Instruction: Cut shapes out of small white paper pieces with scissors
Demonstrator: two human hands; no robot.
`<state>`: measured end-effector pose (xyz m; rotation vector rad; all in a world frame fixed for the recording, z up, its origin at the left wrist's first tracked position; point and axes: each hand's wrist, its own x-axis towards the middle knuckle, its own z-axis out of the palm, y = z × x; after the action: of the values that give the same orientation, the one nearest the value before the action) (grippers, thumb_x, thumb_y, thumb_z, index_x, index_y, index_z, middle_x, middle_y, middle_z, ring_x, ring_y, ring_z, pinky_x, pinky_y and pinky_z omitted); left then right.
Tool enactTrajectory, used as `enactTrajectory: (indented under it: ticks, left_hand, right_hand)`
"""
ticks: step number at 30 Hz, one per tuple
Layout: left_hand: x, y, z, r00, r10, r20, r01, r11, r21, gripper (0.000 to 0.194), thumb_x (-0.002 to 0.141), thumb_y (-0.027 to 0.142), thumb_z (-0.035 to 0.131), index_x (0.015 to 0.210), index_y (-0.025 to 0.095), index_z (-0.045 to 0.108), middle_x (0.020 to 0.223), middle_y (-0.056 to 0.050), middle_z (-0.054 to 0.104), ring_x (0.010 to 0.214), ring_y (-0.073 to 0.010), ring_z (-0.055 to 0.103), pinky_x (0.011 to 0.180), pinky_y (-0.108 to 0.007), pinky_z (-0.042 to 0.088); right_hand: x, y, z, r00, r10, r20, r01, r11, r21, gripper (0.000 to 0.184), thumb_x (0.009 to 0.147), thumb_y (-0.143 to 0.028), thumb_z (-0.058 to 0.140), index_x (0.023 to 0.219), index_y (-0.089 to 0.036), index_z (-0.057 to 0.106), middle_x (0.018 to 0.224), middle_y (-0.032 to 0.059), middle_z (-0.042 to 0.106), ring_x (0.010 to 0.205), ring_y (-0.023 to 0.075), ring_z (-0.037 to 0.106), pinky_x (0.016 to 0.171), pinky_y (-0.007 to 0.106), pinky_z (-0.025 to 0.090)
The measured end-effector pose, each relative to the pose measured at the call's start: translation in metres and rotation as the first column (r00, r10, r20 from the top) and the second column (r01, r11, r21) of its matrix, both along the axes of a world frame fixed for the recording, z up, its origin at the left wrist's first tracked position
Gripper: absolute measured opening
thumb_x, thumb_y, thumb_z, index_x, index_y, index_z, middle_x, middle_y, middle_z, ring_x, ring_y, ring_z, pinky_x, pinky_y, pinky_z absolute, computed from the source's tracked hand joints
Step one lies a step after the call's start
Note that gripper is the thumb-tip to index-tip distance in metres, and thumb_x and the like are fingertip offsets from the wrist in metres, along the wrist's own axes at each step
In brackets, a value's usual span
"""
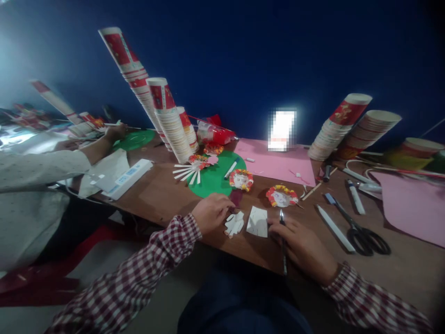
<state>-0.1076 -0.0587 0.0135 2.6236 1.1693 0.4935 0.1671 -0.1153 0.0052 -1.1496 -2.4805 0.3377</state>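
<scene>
centrally, two bare hands in checked sleeves (149,260) rest near the front edge of a brown wood-look bench (153,185). the left hand (212,214) has its fingers curled narrowly beside some white paper cut-outs (234,224); whether it pinches one cannot be told. the right hand (302,248) holds a slim pen-like tool (284,260) between its fingers, bright metal tip pointing away from the person. between the hands lies a white paper rectangle (257,221), flat on the bench, with faint lines on it.

the paper pieces look nearly weightless, matte and easily creased; the cut-outs, with narrow rounded lobes, would probably tear or bend if pulled by a tip, so their broader parts seem the safer hold. the rectangle looks a little stiffer, best lifted by an edge. the tool appears light, rigid and smooth, steadiest when gripped near its tip.

just beyond the right hand is a round paper ornament (282,196) with a pale centre and a ruffled red and yellow rim, likely crushable if squeezed. behind the hands, a smooth green disc (206,181) lies near a flat pink sheet (278,162). to the right, black-handled scissors (368,241) look hard and heavier than the paper, their loops the natural grip. tall, leaning stacks of printed paper cups (172,125) rise behind, light and probably easy to topple.
</scene>
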Motion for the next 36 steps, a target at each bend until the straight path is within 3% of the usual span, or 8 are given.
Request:
enactTrajectory:
  ticks: [3,6,11,15,20,26,30,36]
  left_hand:
    - [0.007,-0.002,0.001,0.994,-0.1,-0.044,0.1,0.995,0.009,0.026,0.084,0.014,0.041,0.1,0.02,0.061,0.102,-0.004,0.063,0.096,-0.0172,0.053,0.085,-0.033,0.039]
    - [0.014,0.003,0.003,0.989,-0.145,-0.036,0.145,0.989,0.007,0.028,0.082,0.012,0.043,0.101,0.022,0.061,0.103,-0.002,0.064,0.097,-0.0168,0.053,0.084,-0.033,0.038]
    - [0.034,0.033,0.004,0.971,-0.24,0.015,0.24,0.969,-0.052,0.022,0.083,0.019,0.048,0.094,0.022,0.066,0.094,-0.001,0.068,0.089,-0.0151,0.058,0.082,-0.029,0.039]
    - [0.055,0.058,0.002,0.934,-0.356,-0.014,0.353,0.931,-0.096,0.016,0.08,0.027,0.056,0.089,0.025,0.069,0.087,-0.001,0.068,0.083,-0.0138,0.059,0.076,-0.027,0.038]
    - [0.073,0.073,-0.002,0.899,-0.42,-0.125,0.41,0.907,-0.099,0.019,0.072,0.037,0.064,0.087,0.029,0.07,0.076,0.001,0.066,0.075,-0.015,0.058,0.069,-0.029,0.034]
    - [0.078,0.075,-0.01,0.91,-0.402,-0.105,0.39,0.914,-0.113,0.02,0.07,0.041,0.065,0.086,0.03,0.07,0.076,0.001,0.067,0.078,-0.016,0.057,0.071,-0.03,0.032]
    - [0.078,0.073,-0.015,0.91,-0.412,-0.045,0.402,0.904,-0.146,0.02,0.073,0.031,0.062,0.091,0.025,0.068,0.081,0.0,0.066,0.078,-0.0141,0.057,0.067,-0.026,0.035]
    - [0.077,0.067,-0.019,0.904,-0.424,-0.055,0.414,0.9,-0.138,0.018,0.075,0.02,0.057,0.09,0.023,0.068,0.085,-0.002,0.063,0.076,-0.0133,0.056,0.063,-0.025,0.037]
  right_hand:
    - [0.003,0.007,-0.004,0.999,-0.016,-0.038,0.016,1.0,0.008,0.026,0.081,-0.006,0.045,0.094,-0.023,0.06,0.109,0.0081,0.066,0.097,0.024,0.059,0.078,0.037,0.051]
    - [0.007,0.01,-0.01,0.985,-0.072,-0.159,0.062,0.996,-0.068,0.025,0.085,-0.012,0.044,0.1,-0.023,0.06,0.102,0.0082,0.067,0.091,0.024,0.062,0.077,0.038,0.051]
    - [0.011,0.007,-0.018,0.815,-0.307,-0.492,0.136,0.926,-0.351,0.026,0.092,-0.028,0.04,0.115,-0.024,0.053,0.088,0.005,0.068,0.074,0.0187,0.066,0.068,0.032,0.055]
    - [0.016,0.009,-0.017,0.748,-0.439,-0.499,0.243,0.879,-0.409,0.031,0.09,-0.039,0.043,0.108,-0.02,0.06,0.069,0.0026,0.063,0.058,0.0159,0.06,0.052,0.026,0.052]
    - [0.02,0.016,-0.016,0.652,-0.544,-0.528,0.29,0.823,-0.489,0.029,0.09,-0.039,0.044,0.094,-0.018,0.062,0.061,0.0006,0.057,0.052,0.0139,0.055,0.045,0.023,0.047]
    - [0.015,0.02,-0.006,0.766,-0.52,-0.378,0.359,0.834,-0.42,0.018,0.088,-0.032,0.048,0.092,-0.018,0.059,0.06,-0.0005,0.058,0.056,0.016,0.057,0.051,0.025,0.046]
    - [0.005,0.026,0.003,0.811,-0.482,-0.332,0.325,0.842,-0.43,0.01,0.086,-0.027,0.048,0.09,-0.019,0.053,0.063,-0.0006,0.06,0.058,0.0169,0.059,0.054,0.026,0.047]
    - [-0.007,0.031,-0.005,0.898,-0.358,-0.258,0.254,0.897,-0.362,0.005,0.084,-0.022,0.049,0.085,-0.02,0.054,0.076,0.0026,0.062,0.071,0.0191,0.059,0.06,0.027,0.047]
